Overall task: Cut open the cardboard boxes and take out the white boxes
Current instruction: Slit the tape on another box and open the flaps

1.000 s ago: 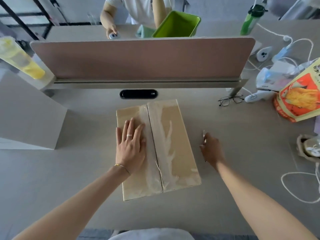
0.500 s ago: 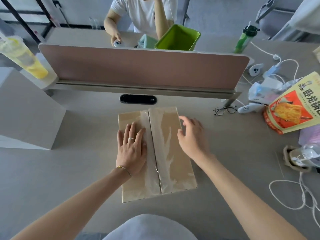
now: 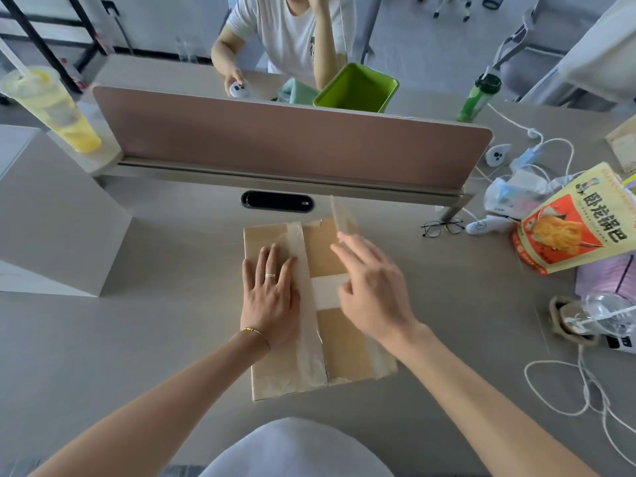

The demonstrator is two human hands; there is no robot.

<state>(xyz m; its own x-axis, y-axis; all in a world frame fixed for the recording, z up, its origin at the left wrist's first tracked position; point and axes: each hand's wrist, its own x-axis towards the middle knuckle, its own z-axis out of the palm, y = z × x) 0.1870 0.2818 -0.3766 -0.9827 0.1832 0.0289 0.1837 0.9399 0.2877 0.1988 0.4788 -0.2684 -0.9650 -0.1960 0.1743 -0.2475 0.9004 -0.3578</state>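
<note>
A brown cardboard box [image 3: 275, 370] with clear tape along its seam lies on the desk in front of me. My left hand [image 3: 270, 296] rests flat on the box's left top flap. The right top flap [image 3: 342, 216] stands raised, almost edge-on to the camera, and the straight fingers of my right hand [image 3: 373, 290] touch its near side. In the opening I see brown inner flaps and, between them, a strip of a white box [image 3: 325, 290]. No cutter shows in either hand.
A pink divider screen [image 3: 292, 149] borders the desk's far side, a person sitting behind it. Left stands a grey box [image 3: 51, 228] and a yellow drink cup [image 3: 58, 111]. Right lie glasses [image 3: 442, 227], a snack bag [image 3: 578, 222], white cables [image 3: 585, 383] and a clear cup [image 3: 599, 313].
My right hand came from the desk onto the box's right flap and lifted it open, baring the inner flaps and a white strip. My left hand stayed flat on the left flap.
</note>
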